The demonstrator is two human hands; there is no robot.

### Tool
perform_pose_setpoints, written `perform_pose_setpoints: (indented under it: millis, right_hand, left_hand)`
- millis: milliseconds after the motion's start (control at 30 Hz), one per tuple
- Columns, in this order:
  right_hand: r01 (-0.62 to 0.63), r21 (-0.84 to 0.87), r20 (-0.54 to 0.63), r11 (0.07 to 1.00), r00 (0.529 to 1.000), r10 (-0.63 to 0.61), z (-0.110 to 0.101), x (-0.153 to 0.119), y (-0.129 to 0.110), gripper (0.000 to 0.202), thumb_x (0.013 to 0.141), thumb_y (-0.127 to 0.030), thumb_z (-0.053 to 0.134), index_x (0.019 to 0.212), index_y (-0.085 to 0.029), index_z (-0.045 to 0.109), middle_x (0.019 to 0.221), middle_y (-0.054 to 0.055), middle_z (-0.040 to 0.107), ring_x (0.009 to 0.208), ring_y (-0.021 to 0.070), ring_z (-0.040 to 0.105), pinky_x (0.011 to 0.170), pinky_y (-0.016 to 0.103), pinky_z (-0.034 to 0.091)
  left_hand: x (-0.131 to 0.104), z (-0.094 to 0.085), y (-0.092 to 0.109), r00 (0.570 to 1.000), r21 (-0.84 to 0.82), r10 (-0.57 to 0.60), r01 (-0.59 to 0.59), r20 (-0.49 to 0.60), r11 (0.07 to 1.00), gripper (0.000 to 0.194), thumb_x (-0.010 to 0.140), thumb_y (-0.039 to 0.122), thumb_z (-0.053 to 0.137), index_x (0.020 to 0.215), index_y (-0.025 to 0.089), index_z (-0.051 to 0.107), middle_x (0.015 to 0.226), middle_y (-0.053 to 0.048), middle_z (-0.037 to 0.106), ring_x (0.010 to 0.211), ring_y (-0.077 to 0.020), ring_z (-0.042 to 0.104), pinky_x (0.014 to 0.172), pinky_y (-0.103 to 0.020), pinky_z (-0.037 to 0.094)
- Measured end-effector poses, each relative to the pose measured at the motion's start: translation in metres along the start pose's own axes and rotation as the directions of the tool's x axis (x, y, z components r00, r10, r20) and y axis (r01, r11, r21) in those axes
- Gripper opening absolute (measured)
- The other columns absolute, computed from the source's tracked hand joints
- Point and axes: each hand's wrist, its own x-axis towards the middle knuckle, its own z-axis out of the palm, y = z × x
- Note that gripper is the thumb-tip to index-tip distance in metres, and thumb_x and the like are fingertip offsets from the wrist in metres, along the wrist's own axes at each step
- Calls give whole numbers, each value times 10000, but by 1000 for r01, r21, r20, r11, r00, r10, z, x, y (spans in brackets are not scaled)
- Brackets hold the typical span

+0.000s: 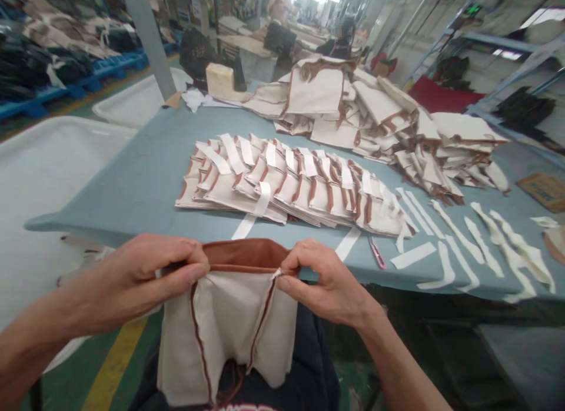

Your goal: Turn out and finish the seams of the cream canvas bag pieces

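A cream cloth bag (238, 299) with brown trim and a brown-lined opening hangs in front of the table's near edge, above my lap. My left hand (163, 272) pinches the left end of its top edge between thumb and fingers. At the right end of that edge my right hand (322, 278) is closed on the rim. The mouth of the bag gapes between both hands. Beyond it, overlapping cream pieces with brown edging (304, 193) lie in a row on the blue-grey table (132, 175), with white strips across them.
A large heap of cream and brown bags (315, 93) covers the table's back. Loose white strips (412, 255) and a small pink tool (377, 252) lie at the right. White tubs (57, 163) stand at the left. A grey post (150, 40) rises at the back left.
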Motion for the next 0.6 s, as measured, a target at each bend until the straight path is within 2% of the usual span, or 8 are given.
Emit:
perform_pose_setpoints:
  millis: [133,233,300,433,600]
  right_hand:
    - [75,55,29,996,997,-77,0,4,-18,175,1067,-278,715,907,-211,694,811,2,740,783,168,639,795,323,446]
    - [137,108,41,985,989,-142,-4,11,-33,184,1110,-303,684,948,-215,678,880,11,761,835,172,660,834,328,451]
    - [145,158,47,977,987,-154,-8,15,-39,198,1116,-324,689,952,-215,667,908,9,760,858,168,667,851,322,456]
    - [83,226,85,971,991,-104,-15,17,-43,228,1100,-345,721,921,-215,665,892,-7,733,829,153,651,839,306,465]
    - [55,185,116,981,990,-77,-13,15,-40,247,1091,-337,722,886,-215,660,843,-14,720,797,156,631,818,304,451]
  left_hand:
    - [3,7,0,997,-65,-29,34,74,997,245,1124,211,487,1025,211,711,931,33,771,819,-149,711,765,-195,521]
    - [15,17,7,991,-154,-4,24,131,988,159,1118,322,621,1161,232,745,1063,3,815,952,-171,748,857,-219,545]
    - [24,22,13,992,-226,23,6,126,974,166,1088,375,701,1088,219,760,1008,0,815,909,-162,740,816,-216,533]
    - [38,25,21,995,-368,37,0,93,930,250,1036,443,778,972,202,760,879,31,775,788,-132,686,735,-199,488]
    - [42,25,25,986,-415,1,69,166,907,188,1022,275,736,858,182,739,761,61,689,691,-95,607,646,-172,429]
